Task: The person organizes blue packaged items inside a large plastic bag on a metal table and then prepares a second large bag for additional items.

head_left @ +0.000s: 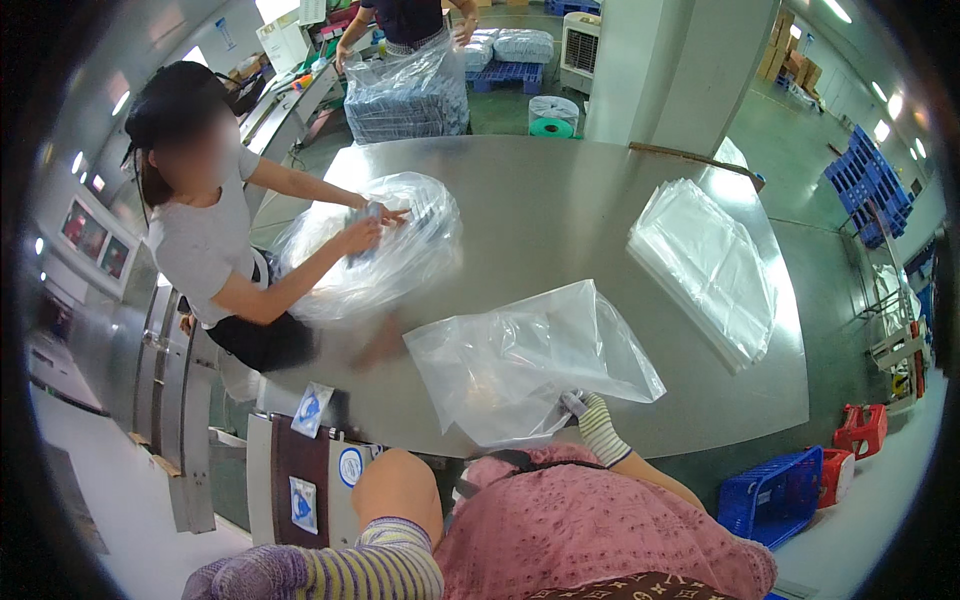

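head view: a clear plastic bag (535, 365) lies crumpled on the steel surface (560, 215), at the near edge. the right hand (597, 418), in a striped glove, is closed on the bag's near corner. the left hand (240, 578), also gloved, is held low beside the knee; its grip cannot be told, nothing seen held. bag judged light, limp, slippery; best pinched at a rim or corner. a stack of flat bags (710, 265) lies well apart, to the right. a co-worker fills another bag (375, 245) opposite.

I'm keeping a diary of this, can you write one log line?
right hand: grips edge of clear plastic bag | left hand: out of view | bag lies on steel table | bag stack lies apart
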`<state>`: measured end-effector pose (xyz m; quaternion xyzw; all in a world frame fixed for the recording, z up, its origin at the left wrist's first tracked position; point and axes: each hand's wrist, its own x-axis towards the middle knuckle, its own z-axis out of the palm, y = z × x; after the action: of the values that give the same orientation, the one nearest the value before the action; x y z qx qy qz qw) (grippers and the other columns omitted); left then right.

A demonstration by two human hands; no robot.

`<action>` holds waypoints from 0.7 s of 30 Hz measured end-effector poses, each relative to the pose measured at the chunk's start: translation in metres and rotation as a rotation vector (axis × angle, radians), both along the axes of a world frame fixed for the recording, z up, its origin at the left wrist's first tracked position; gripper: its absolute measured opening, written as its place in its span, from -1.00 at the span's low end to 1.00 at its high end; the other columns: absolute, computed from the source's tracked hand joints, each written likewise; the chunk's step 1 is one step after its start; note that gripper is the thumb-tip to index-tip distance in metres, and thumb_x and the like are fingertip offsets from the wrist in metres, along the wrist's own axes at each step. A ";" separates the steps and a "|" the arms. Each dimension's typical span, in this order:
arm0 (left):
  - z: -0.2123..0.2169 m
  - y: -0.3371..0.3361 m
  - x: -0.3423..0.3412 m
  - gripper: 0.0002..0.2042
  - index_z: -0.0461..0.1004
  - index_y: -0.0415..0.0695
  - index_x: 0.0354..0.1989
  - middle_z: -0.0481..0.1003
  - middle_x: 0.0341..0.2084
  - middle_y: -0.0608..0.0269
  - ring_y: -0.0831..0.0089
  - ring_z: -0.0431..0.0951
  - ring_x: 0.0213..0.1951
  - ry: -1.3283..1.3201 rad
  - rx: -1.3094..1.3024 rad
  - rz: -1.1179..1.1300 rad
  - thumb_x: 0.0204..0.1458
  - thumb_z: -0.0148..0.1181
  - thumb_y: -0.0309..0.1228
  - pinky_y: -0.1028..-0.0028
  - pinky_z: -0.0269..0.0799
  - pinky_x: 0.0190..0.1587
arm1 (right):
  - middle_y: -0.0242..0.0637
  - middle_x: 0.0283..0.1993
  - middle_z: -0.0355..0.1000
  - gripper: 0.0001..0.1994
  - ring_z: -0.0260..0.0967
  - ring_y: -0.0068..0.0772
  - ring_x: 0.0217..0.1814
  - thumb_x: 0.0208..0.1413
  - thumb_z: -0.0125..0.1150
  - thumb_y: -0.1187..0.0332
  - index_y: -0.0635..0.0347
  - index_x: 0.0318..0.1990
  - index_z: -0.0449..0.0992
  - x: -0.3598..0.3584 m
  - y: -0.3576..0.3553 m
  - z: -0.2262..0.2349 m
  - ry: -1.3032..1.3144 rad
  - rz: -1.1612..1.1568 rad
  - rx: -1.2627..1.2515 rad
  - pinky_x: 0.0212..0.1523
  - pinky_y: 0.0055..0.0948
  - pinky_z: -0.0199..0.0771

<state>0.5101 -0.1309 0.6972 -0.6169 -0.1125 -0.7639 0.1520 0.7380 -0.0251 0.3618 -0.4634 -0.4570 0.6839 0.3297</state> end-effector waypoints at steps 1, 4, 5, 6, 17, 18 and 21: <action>0.000 0.003 0.003 -0.75 0.43 -0.19 -0.09 0.47 -0.18 0.07 0.21 0.46 -0.09 0.000 -0.003 -0.002 0.01 0.12 -0.49 0.25 0.37 -0.03 | -0.43 -0.42 0.47 -0.76 0.35 -0.57 -0.46 0.21 0.12 0.23 0.25 -0.26 0.56 0.001 0.001 0.005 -0.011 0.005 0.031 -0.40 -0.55 0.36; 0.003 0.008 0.012 -0.75 0.43 -0.21 -0.09 0.47 -0.19 0.07 0.22 0.47 -0.10 0.009 -0.001 -0.010 0.03 0.11 -0.47 0.27 0.38 -0.03 | -0.40 -0.40 0.47 -0.75 0.37 -0.57 -0.45 0.21 0.12 0.25 0.30 -0.22 0.54 0.005 0.002 0.009 -0.019 -0.024 -0.085 -0.39 -0.55 0.40; 0.003 0.009 0.014 -0.76 0.43 -0.21 -0.10 0.48 -0.19 0.07 0.22 0.47 -0.11 0.010 0.003 -0.019 0.04 0.11 -0.46 0.27 0.38 -0.04 | -0.39 -0.40 0.47 -0.74 0.37 -0.56 -0.45 0.21 0.12 0.24 0.31 -0.20 0.54 0.006 0.003 0.009 -0.030 -0.032 -0.099 -0.38 -0.55 0.42; 0.004 0.011 0.016 -0.76 0.43 -0.22 -0.10 0.48 -0.20 0.07 0.22 0.48 -0.11 0.011 -0.001 -0.027 0.05 0.11 -0.46 0.28 0.39 -0.04 | -0.38 -0.39 0.47 -0.73 0.38 -0.56 -0.44 0.21 0.12 0.24 0.32 -0.19 0.54 0.007 0.004 0.009 -0.042 -0.041 -0.113 -0.38 -0.54 0.43; -0.029 0.033 -0.002 -0.74 0.41 -0.28 -0.10 0.50 -0.22 0.04 0.26 0.52 -0.17 -0.027 -0.335 -0.062 0.13 0.08 -0.37 0.33 0.41 -0.06 | -0.26 -0.40 0.55 -0.64 0.43 -0.54 -0.40 0.11 0.26 0.16 0.38 -0.23 0.58 0.013 0.003 0.003 -0.254 -0.016 0.090 -0.37 -0.50 0.47; -0.058 0.053 -0.001 -0.74 0.41 -0.29 -0.10 0.50 -0.22 0.04 0.26 0.52 -0.18 -0.034 -0.599 -0.106 0.14 0.07 -0.36 0.34 0.42 -0.07 | -0.25 -0.41 0.55 -0.63 0.43 -0.54 -0.40 0.10 0.27 0.15 0.39 -0.23 0.57 0.027 0.006 -0.002 -0.306 -0.030 0.117 -0.36 -0.49 0.46; -0.154 0.070 0.020 -0.73 0.40 -0.30 -0.10 0.51 -0.23 0.04 0.27 0.53 -0.19 0.117 -1.422 -0.147 0.16 0.07 -0.34 0.35 0.43 -0.07 | -0.25 -0.46 0.52 -0.56 0.39 -0.55 -0.43 0.07 0.30 0.07 0.41 -0.27 0.57 0.003 0.002 0.019 -0.254 0.056 0.136 -0.37 -0.48 0.43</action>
<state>0.5305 -0.0612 0.5429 -0.6125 -0.5329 -0.4797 -0.3327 0.7409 -0.0229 0.3808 -0.5099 -0.5529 0.5963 0.2806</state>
